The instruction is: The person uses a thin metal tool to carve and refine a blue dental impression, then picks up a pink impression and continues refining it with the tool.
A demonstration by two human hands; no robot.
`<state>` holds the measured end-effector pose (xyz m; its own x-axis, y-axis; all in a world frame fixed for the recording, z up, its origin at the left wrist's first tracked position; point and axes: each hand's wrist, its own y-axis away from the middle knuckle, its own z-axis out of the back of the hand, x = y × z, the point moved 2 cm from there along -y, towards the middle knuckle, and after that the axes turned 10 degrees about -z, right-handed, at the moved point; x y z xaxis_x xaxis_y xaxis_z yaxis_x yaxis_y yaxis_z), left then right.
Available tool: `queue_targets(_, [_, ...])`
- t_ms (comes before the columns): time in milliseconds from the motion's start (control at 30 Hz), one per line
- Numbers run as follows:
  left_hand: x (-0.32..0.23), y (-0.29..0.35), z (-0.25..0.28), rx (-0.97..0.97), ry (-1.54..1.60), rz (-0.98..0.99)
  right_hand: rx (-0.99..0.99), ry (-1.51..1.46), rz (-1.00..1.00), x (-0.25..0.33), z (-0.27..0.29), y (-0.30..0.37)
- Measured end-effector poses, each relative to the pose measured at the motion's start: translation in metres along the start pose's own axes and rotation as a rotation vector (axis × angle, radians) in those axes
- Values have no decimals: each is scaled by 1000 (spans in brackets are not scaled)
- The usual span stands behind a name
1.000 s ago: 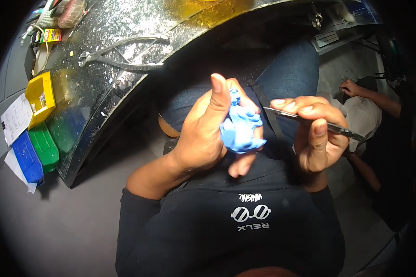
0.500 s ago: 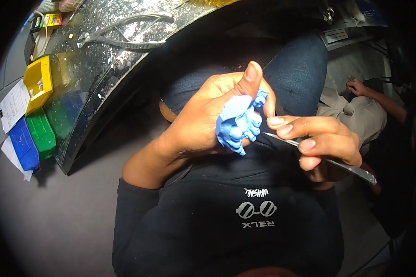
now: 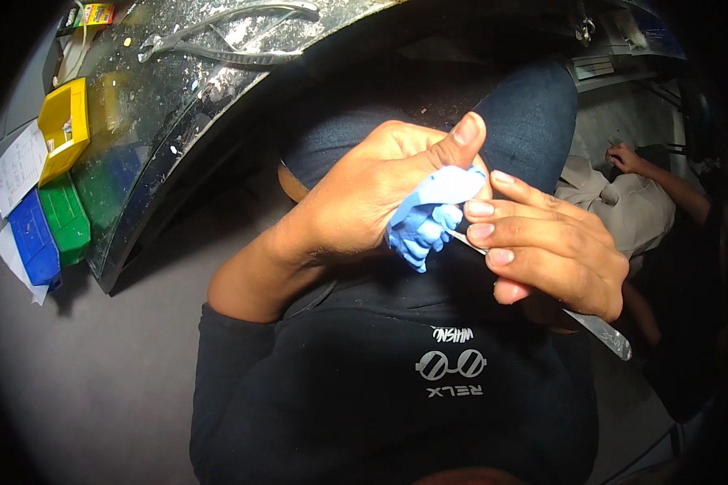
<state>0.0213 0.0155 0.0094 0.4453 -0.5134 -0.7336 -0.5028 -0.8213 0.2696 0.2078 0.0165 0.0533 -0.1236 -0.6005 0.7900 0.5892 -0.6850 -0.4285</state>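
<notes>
A slim metal tool (image 3: 602,334), pinched in the right hand (image 3: 560,246), appears to meet the blue piece (image 3: 429,212) it stood clear of moments ago, bringing tip to work. The left hand (image 3: 364,187), curled, grips it beyond the near edge of a table (image 3: 166,105) bearing pliers (image 3: 243,58); grey floor (image 3: 137,364) spreads below.

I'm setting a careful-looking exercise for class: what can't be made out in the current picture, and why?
All in the head view:
Blue piece: the side against the left hand, hidden by it.
Metal tool: its middle, covered by the right hand.
Yellow bin: contents too small to identify.
Bench: far part, cut off by the top edge.
</notes>
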Motion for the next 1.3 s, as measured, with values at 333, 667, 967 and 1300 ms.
queue_targets(333, [-4, -1, -3, 10, 43, -27, -37, -11, -45, 2, -5, 1])
queue_targets(667, [-6, 1, -2, 49, 45, -17, -9, 49, 3, 8, -3, -1])
queue_targets(967, [0, 0, -2, -10, 27, 40, -21, 125, 157, 5, -6, 1])
queue_targets(1300, [5, -5, -2, -64, -13, 14, -44, 209, 212, 4, -8, 0])
